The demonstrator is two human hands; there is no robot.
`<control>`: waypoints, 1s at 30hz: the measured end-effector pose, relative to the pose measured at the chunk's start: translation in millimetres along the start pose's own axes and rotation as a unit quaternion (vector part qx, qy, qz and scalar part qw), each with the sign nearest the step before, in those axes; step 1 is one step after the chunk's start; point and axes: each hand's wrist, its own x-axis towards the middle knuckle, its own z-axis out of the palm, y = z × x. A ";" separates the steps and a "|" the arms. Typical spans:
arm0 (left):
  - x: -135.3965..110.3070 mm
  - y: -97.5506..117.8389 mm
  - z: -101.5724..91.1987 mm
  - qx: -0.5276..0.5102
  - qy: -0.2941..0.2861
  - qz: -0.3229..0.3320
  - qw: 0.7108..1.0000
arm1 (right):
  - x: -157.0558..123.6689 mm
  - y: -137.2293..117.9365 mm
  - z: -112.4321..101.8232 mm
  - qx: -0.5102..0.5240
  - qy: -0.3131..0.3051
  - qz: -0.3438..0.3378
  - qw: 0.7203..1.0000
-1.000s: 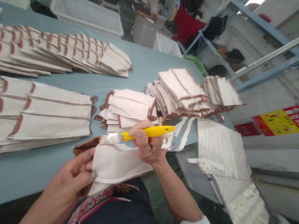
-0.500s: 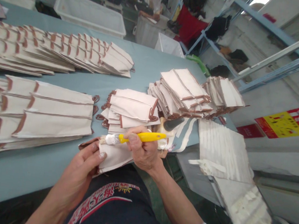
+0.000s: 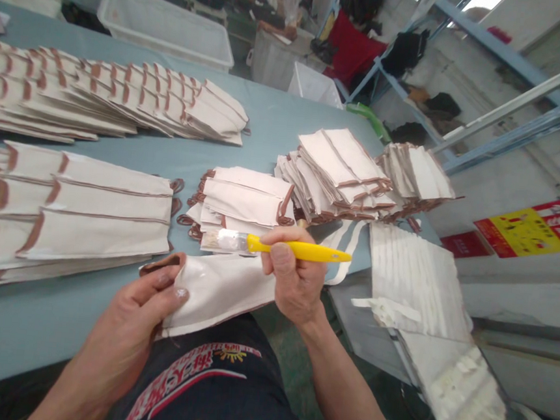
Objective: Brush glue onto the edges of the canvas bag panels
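My left hand (image 3: 147, 306) pinches the left end of a whitish fabric piece (image 3: 218, 291) with brown trim, near the table's front edge. A wet-looking shine shows on the fabric close to my thumb. In my right hand (image 3: 296, 273) is a brush with a yellow handle (image 3: 328, 253), its whitened bristles pointing left, above the fabric. The fabric's right end runs to my right hand, and I cannot tell whether those fingers touch it. Just behind the brush lies a stack of similar fabric pieces (image 3: 247, 191) with brown loops at the left.
Overlapping rows of pale, brown-edged pieces (image 3: 107, 221) cover the table's left side. More stacks (image 3: 343, 163) lie at the right. Beyond the blue-grey table (image 3: 268, 117) are a white bin (image 3: 168, 30) and a green object (image 3: 371, 120). Pale strips (image 3: 415, 281) spread at the right.
The brush has lifted off the fabric's left end and moved right and up with my right hand. My left hand has shifted slightly left and down, and more of the fabric shows.
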 end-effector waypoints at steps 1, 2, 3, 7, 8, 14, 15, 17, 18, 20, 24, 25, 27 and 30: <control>-0.6 1.3 -1.2 -0.004 0.000 0.003 1.000 | 0.1 -4.5 -2.1 0.018 0.005 -0.002 1.000; -1.1 2.4 -2.1 -0.008 -0.002 0.006 1.000 | 0.0 -9.1 -3.9 0.030 -0.002 0.000 1.000; -1.5 3.3 -2.9 -0.011 -0.002 0.008 1.000 | -0.1 -13.7 -5.4 0.039 -0.018 0.003 0.999; -2.8 4.2 -6.8 0.001 -0.010 0.010 1.000 | 0.5 -30.5 -8.7 0.069 -0.097 0.022 0.993; -3.0 3.8 -8.8 0.013 -0.013 0.015 1.000 | 0.7 -33.6 -8.6 0.080 -0.112 0.032 0.990; -0.1 -4.7 -30.5 0.109 -0.017 0.057 0.992 | -0.2 -32.4 3.7 0.136 -0.126 0.102 0.977; -0.5 -5.8 -32.8 0.120 -0.017 0.056 0.991 | 1.1 -29.1 6.6 0.122 -0.129 0.105 0.979; -4.0 -5.9 -32.6 0.134 -0.013 0.055 0.989 | 6.3 -22.2 11.2 0.090 -0.119 0.101 0.984; -7.2 -5.0 -30.0 0.134 -0.006 0.054 0.989 | 9.6 -19.6 12.6 0.080 -0.104 0.095 0.987; -15.4 -2.1 -21.5 0.121 0.016 0.056 0.991 | 15.8 -18.1 13.7 0.082 -0.071 0.081 0.991; -27.3 0.4 -8.4 0.065 0.044 0.043 0.996 | 18.3 -26.9 12.6 0.094 -0.086 0.050 0.991; -27.9 -0.7 -8.7 0.052 0.044 0.036 0.997 | 17.7 -29.0 12.3 0.080 -0.110 0.036 0.990; -26.5 -4.5 -13.3 0.033 0.041 0.019 0.998 | 17.7 -29.9 11.9 0.035 -0.171 -0.010 0.985; -22.1 -9.1 -23.2 0.017 0.044 -0.002 0.999 | 23.0 -25.2 11.9 -0.013 -0.209 -0.128 0.969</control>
